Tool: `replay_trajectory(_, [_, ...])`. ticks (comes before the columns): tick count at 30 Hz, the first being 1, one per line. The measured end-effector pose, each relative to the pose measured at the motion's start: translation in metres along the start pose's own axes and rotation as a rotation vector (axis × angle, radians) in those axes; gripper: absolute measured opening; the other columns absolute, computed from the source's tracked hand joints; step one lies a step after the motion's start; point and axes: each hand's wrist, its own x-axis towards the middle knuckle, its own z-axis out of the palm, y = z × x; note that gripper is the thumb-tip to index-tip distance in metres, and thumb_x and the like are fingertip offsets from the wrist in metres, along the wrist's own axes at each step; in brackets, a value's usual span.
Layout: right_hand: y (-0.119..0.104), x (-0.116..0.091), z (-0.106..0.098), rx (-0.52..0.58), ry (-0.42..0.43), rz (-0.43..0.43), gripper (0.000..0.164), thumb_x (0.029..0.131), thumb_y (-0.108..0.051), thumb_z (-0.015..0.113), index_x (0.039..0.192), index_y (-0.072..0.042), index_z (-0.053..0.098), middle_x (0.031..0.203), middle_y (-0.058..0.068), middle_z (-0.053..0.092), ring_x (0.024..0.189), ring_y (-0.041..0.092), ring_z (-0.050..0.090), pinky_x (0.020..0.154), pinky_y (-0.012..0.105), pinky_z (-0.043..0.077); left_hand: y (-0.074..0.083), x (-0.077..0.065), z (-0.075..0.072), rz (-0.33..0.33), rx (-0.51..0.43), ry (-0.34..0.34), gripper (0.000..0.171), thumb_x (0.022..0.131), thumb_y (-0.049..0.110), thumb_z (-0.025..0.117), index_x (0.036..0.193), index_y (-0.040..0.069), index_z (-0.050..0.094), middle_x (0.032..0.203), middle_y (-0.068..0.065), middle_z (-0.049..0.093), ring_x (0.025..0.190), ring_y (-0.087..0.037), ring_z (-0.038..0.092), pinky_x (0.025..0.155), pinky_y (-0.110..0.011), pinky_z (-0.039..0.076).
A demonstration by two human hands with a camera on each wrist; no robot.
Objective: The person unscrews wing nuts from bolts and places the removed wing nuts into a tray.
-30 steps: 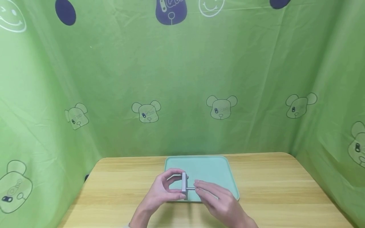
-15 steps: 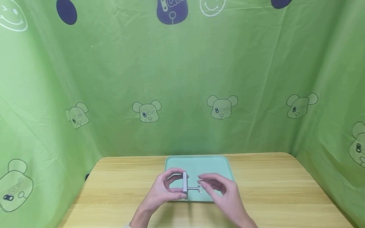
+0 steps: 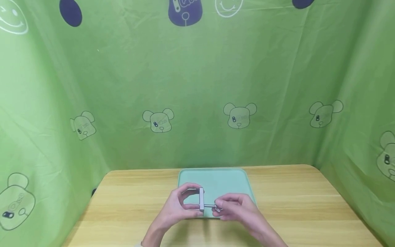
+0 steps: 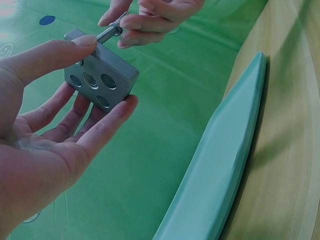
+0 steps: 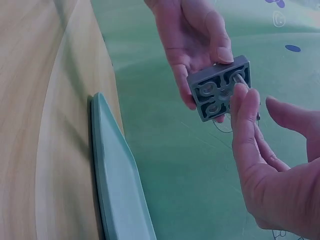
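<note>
My left hand (image 3: 176, 206) grips a grey metal block (image 3: 201, 199) by its edges, thumb on one side and fingers on the other. Several round holes show on one face in the left wrist view; the opposite face (image 5: 210, 95) is ribbed. From a corner hole sticks out a threaded wing screw (image 4: 107, 34), pointing right in the head view. The fingers of my right hand (image 3: 237, 207) are curled around its winged end, which they largely cover. In the right wrist view, the right thumb (image 5: 287, 116) stands slightly apart from the fingertips (image 5: 241, 92).
Behind and beneath the hands lies a mint-green tray (image 3: 213, 178) with a low rim. It rests on a wood-grain table (image 3: 293, 202). A green curtain (image 3: 197, 79) printed with bear heads surrounds the table at the back and sides.
My right hand came off the screw's end, leaving the wings visible, then closed around it again with curled fingers. The left hand keeps its hold on the block, almost still.
</note>
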Motion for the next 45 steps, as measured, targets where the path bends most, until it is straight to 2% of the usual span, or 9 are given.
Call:
replay_trajectory(10, [0.000, -0.001, -0.001, -0.027, -0.038, -0.022, 0.033, 0.093, -0.012, 0.074, 0.114, 0.013, 0.066, 0.102, 0.021, 0.075, 0.093, 0.027, 0.075, 0.080, 0.036, 0.066, 0.001, 0.001, 0.002, -0.032, 0.038, 0.007, 0.065, 0.073, -0.007, 0.082, 0.133, 0.000, 0.057, 0.141, -0.026, 0.049, 0.133, -0.034, 0.053, 0.098, -0.051, 0.059])
replay_trajectory(18, [-0.003, -0.005, 0.009, -0.135, 0.026, -0.231, 0.028, 0.090, -0.011, 0.078, 0.109, 0.009, 0.071, 0.101, 0.020, 0.076, 0.091, 0.027, 0.076, 0.082, 0.041, 0.066, 0.002, 0.000, 0.000, 0.000, -0.001, 0.007, 0.064, 0.075, -0.009, 0.082, 0.133, -0.005, 0.055, 0.137, -0.019, 0.054, 0.134, -0.045, 0.049, 0.099, -0.052, 0.058])
replay_trajectory(21, [0.000, -0.004, 0.013, -0.242, 0.065, -0.414, 0.018, 0.089, -0.007, 0.079, 0.104, 0.001, 0.075, 0.100, 0.014, 0.077, 0.090, 0.024, 0.076, 0.081, 0.037, 0.066, 0.002, 0.000, -0.001, 0.008, -0.019, 0.001, 0.065, 0.075, -0.010, 0.081, 0.134, -0.008, 0.054, 0.137, -0.018, 0.055, 0.134, -0.047, 0.048, 0.099, -0.052, 0.058])
replay_trajectory(27, [0.008, 0.005, 0.016, -0.527, 0.140, -0.998, 0.026, 0.079, 0.009, 0.082, 0.102, -0.003, 0.077, 0.099, 0.012, 0.077, 0.089, 0.022, 0.075, 0.083, 0.026, 0.064, 0.005, -0.001, -0.003, 0.015, -0.089, -0.011, 0.065, 0.076, -0.011, 0.079, 0.136, -0.008, 0.052, 0.138, -0.030, 0.050, 0.134, -0.047, 0.047, 0.098, -0.057, 0.057])
replay_trajectory(31, [0.007, 0.012, 0.017, -0.689, 0.189, -1.315, 0.010, 0.090, -0.004, 0.077, 0.099, 0.000, 0.077, 0.099, 0.015, 0.077, 0.088, 0.026, 0.076, 0.088, 0.024, 0.062, 0.005, -0.002, -0.004, 0.015, -0.116, -0.019, 0.063, 0.078, -0.011, 0.078, 0.136, -0.007, 0.053, 0.139, -0.033, 0.048, 0.133, -0.039, 0.051, 0.097, -0.058, 0.057])
replay_trajectory(35, [-0.001, 0.014, 0.021, -0.743, 0.175, -1.490, 0.015, 0.099, -0.007, 0.067, 0.097, 0.005, 0.076, 0.098, 0.020, 0.075, 0.087, 0.029, 0.076, 0.084, 0.026, 0.063, 0.006, -0.002, -0.005, 0.011, -0.118, -0.016, 0.063, 0.078, -0.009, 0.079, 0.135, -0.006, 0.053, 0.138, -0.027, 0.051, 0.131, -0.030, 0.055, 0.099, -0.056, 0.057])
replay_trajectory(40, [-0.003, 0.013, 0.022, -0.714, 0.150, -1.462, 0.013, 0.096, -0.007, 0.071, 0.099, 0.005, 0.075, 0.101, 0.019, 0.075, 0.089, 0.031, 0.076, 0.087, 0.026, 0.063, 0.006, -0.002, -0.006, 0.011, -0.117, -0.013, 0.064, 0.078, -0.009, 0.080, 0.136, -0.007, 0.053, 0.137, -0.024, 0.053, 0.132, -0.033, 0.054, 0.099, -0.057, 0.057])
replay_trajectory(43, [0.001, 0.010, 0.019, -0.668, 0.139, -1.312, 0.023, 0.087, -0.008, 0.082, 0.107, 0.000, 0.075, 0.108, 0.016, 0.075, 0.096, 0.030, 0.074, 0.095, 0.026, 0.060, 0.006, -0.002, -0.006, 0.007, -0.117, -0.011, 0.064, 0.078, -0.009, 0.080, 0.136, -0.006, 0.053, 0.138, -0.025, 0.052, 0.132, -0.034, 0.053, 0.100, -0.056, 0.057])
replay_trajectory(45, [0.003, 0.006, 0.016, -0.595, 0.125, -1.148, 0.032, 0.083, -0.005, 0.085, 0.113, -0.002, 0.074, 0.113, 0.014, 0.074, 0.100, 0.028, 0.073, 0.096, 0.027, 0.060, 0.006, -0.001, -0.006, 0.005, -0.116, -0.009, 0.064, 0.077, -0.010, 0.079, 0.136, -0.006, 0.053, 0.139, -0.025, 0.052, 0.132, -0.035, 0.053, 0.100, -0.057, 0.057])
